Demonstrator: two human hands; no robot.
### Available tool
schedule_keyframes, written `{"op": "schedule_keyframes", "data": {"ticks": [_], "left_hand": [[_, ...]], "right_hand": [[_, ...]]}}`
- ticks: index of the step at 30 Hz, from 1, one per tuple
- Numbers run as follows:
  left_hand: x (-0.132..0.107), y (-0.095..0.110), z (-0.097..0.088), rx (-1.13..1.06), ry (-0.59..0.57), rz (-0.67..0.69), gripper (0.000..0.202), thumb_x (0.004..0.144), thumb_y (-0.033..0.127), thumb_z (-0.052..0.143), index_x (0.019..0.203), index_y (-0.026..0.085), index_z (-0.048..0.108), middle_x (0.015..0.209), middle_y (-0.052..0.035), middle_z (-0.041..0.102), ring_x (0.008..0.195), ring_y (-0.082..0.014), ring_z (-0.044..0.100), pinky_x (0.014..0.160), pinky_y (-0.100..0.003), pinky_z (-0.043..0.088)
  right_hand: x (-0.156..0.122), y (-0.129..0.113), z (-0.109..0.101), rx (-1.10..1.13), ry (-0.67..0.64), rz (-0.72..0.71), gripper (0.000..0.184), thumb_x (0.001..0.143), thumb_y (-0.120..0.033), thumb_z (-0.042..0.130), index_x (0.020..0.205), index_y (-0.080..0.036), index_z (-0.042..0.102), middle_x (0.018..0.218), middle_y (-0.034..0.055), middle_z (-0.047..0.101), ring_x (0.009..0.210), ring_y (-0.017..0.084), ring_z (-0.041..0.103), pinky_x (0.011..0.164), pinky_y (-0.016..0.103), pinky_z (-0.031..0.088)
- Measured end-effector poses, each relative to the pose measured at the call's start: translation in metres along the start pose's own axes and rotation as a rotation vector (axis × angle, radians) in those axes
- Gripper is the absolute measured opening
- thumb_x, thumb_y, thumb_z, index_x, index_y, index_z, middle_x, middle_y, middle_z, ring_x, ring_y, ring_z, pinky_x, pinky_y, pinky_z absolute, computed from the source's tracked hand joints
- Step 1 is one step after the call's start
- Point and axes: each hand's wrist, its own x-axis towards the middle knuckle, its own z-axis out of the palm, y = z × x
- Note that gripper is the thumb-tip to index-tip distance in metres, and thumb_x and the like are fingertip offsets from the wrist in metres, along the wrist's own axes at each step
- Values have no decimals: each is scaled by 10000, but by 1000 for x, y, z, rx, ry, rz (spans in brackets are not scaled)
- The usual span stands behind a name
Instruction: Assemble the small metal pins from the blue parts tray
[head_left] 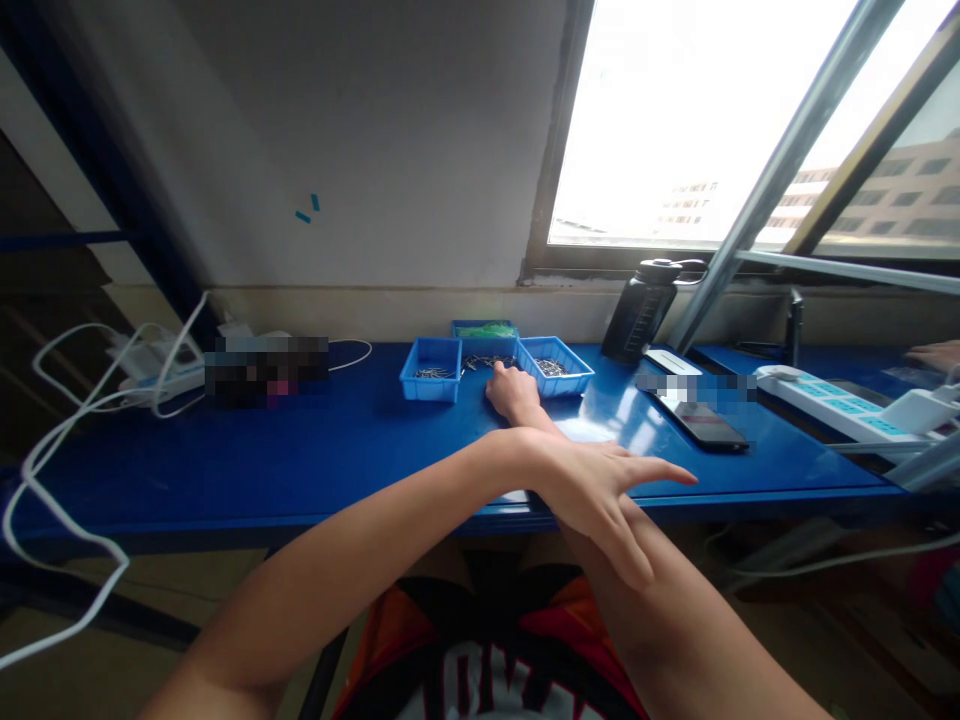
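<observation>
My left hand [600, 490] lies across my right forearm, its fingers spread and nothing in them. Farther forward, my right hand [514, 390] rests on the blue table with its fingers curled. Its fingertips are at a pile of small metal pieces [484, 362], perhaps screws; whether any are pinched is hidden. Left of that pile stands a blue bin [430, 388] with a few similar pieces in it. To the right, close beside my right hand, another blue bin [574, 384] holds more of them. A third bin [461, 327] behind the pile contains something green.
A black bottle [637, 315] stands by the window, with a phone [709, 425] near it. A power strip [817, 403] lies at the right. White cables [45, 460] and a blurred dark item [262, 370] are at the left. Another person's hand [937, 355] shows at the right edge.
</observation>
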Motion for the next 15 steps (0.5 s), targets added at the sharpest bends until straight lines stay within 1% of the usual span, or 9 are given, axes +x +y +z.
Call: {"op": "schedule_keyframes", "data": {"ticks": [2, 4, 6, 8, 10, 11, 13, 14, 15], "left_hand": [[0, -9, 0, -1, 0, -44, 938, 590, 360, 655, 1365, 288, 131, 1312, -67, 340, 1210, -305, 315, 903, -393, 358], [-2, -18, -1, 41, 28, -110, 973, 574, 365, 663, 1368, 275, 109, 1345, -83, 291, 1243, -335, 231, 942, -457, 297], [-6, -22, -2, 41, 30, -90, 967, 582, 388, 654, 1368, 263, 104, 1361, -83, 267, 1266, -331, 165, 968, -472, 255], [-9, -18, -2, 20, 20, -18, 938, 609, 410, 635, 1368, 255, 105, 1363, -80, 253, 1262, -318, 189, 978, -456, 249], [-10, -11, -2, 5, -7, 66, 887, 650, 422, 601, 1366, 264, 103, 1373, -61, 238, 1270, -306, 174, 981, -436, 255], [-10, -9, -2, 10, -3, 75, 875, 655, 413, 597, 1365, 264, 108, 1373, -57, 242, 1271, -305, 171, 981, -436, 254], [-7, -10, -3, 22, 19, 40, 866, 655, 389, 597, 1363, 251, 117, 1357, -61, 279, 1249, -307, 228, 965, -430, 282], [-6, -13, -4, 39, 49, 4, 844, 660, 364, 590, 1360, 248, 133, 1347, -65, 301, 1238, -304, 255, 955, -423, 298], [-5, -18, -4, 71, 111, -39, 801, 667, 333, 578, 1352, 239, 174, 1343, -67, 316, 1236, -301, 260, 956, -415, 300]], "right_hand": [[-1, -1, -1, -3, -5, -3, 269, 822, -223, 355, 1030, -132, 500, 917, 154, 635, 849, 270, 615, 690, 344, 452], [-1, -1, -2, -8, 1, -5, 272, 820, -212, 347, 1033, -134, 498, 903, 150, 638, 839, 276, 616, 676, 354, 454], [-2, -2, -3, -7, 8, -9, 276, 818, -202, 343, 1038, -135, 495, 895, 147, 639, 836, 277, 616, 671, 359, 455], [-2, -2, -3, -1, -1, -9, 282, 817, -196, 344, 1051, -135, 490, 905, 150, 636, 847, 273, 614, 683, 358, 453], [-1, -2, -3, 6, -14, -8, 286, 818, -196, 347, 1058, -135, 490, 919, 154, 632, 859, 268, 612, 700, 355, 451], [0, -2, -4, 8, -15, -7, 286, 819, -198, 350, 1059, -134, 492, 923, 153, 631, 859, 267, 611, 704, 356, 451], [0, -2, -3, 5, -8, -6, 290, 818, -193, 355, 1065, -136, 496, 915, 145, 631, 846, 261, 613, 703, 359, 456], [1, -3, -3, -2, -16, -1, 295, 817, -183, 355, 1069, -136, 501, 897, 140, 632, 829, 255, 616, 699, 364, 459], [0, -4, -3, -12, -44, 8, 303, 818, -171, 351, 1078, -139, 503, 880, 132, 631, 823, 245, 615, 706, 370, 459]]}}
